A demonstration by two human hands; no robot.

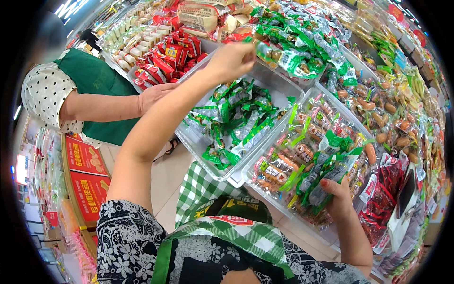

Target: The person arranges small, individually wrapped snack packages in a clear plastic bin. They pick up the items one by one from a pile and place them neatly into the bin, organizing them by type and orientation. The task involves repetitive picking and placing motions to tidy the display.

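Packets of green-and-clear plastic (246, 130): some piled, many seemingly left in the clear rectangular bin (278, 85).
Your right hand (338, 194) clasps several; whether your left hand (231, 61), beside the pile (302, 47), grips any, I can't tell.

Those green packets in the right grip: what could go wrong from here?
The bunched green packets could slip from the right grip and mix with the sausage packets in the tray beneath. The heaped green pile near the left grip might slide if disturbed. A co-worker's hand is close beside the left forearm, so the two could bump.
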